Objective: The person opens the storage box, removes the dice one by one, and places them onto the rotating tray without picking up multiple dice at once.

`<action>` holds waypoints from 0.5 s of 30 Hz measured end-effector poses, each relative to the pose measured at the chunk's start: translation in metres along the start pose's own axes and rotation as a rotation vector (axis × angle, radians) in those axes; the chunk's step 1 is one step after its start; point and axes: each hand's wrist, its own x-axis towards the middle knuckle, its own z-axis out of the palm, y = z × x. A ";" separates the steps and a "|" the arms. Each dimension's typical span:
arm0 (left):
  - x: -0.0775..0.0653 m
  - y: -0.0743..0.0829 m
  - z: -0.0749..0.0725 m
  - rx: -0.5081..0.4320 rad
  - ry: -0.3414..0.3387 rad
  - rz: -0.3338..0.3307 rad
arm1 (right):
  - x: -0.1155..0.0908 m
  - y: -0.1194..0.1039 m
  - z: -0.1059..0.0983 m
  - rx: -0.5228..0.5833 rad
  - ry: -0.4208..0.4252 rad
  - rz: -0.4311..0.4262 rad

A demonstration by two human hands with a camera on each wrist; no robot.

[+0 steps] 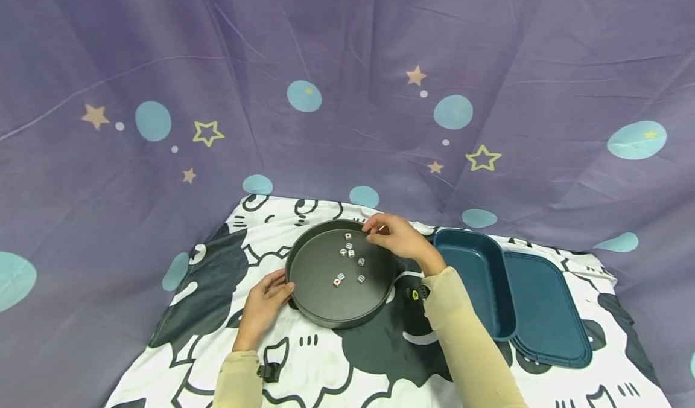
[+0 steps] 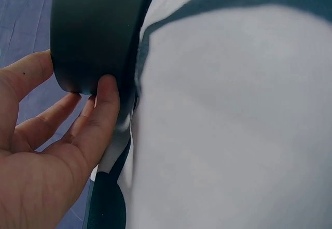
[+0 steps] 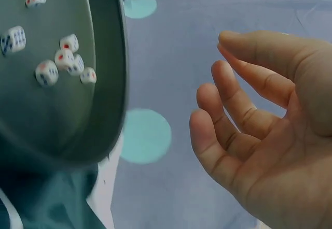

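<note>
A round dark pan point(image 1: 326, 302) lies on the patterned cloth, its inside flat and grey. Several white dice point(image 1: 350, 253) with red and dark pips are scattered in it; the right wrist view also catches some dice point(image 3: 47, 72) in the pan point(image 3: 111, 58). At the pan's left side my left hand point(image 1: 263, 306) holds the wall, thumb at the rim and fingers against the outside, as the left hand point(image 2: 57, 130) shows close up. Over the far right rim hovers my right hand point(image 1: 397, 236). Nothing is in the right hand point(image 3: 264, 120), whose fingers are loosely bent and apart from the pan.
Right of the pan stands a deep blue-green rectangular box point(image 1: 478, 281). Beside it lies a flat lid-like piece point(image 1: 548, 311) of the same colour. A black-and-white cartoon cloth point(image 1: 304, 372) covers the table, and a purple curtain point(image 1: 353, 142) hangs behind.
</note>
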 end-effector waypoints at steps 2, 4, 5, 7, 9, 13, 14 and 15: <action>0.000 0.000 0.000 0.004 0.001 0.001 | -0.006 0.001 -0.008 -0.027 0.008 -0.001; 0.000 0.000 0.000 0.008 0.003 0.001 | -0.014 0.003 -0.016 -0.044 0.019 -0.001; 0.000 0.000 0.000 0.010 0.002 -0.001 | -0.018 0.005 -0.021 -0.047 0.023 0.001; 0.000 0.000 0.000 0.012 0.003 -0.005 | -0.026 0.010 -0.029 -0.038 0.030 0.016; 0.000 0.001 0.000 0.015 0.003 -0.007 | -0.034 0.016 -0.037 -0.021 0.034 0.039; -0.001 0.002 0.000 0.016 0.003 -0.011 | -0.051 0.032 -0.049 -0.007 0.056 0.097; -0.001 0.002 0.000 0.016 0.002 -0.011 | -0.055 0.035 -0.052 -0.004 0.060 0.109; -0.001 0.002 0.000 0.015 0.003 -0.012 | -0.058 0.040 -0.055 0.001 0.066 0.118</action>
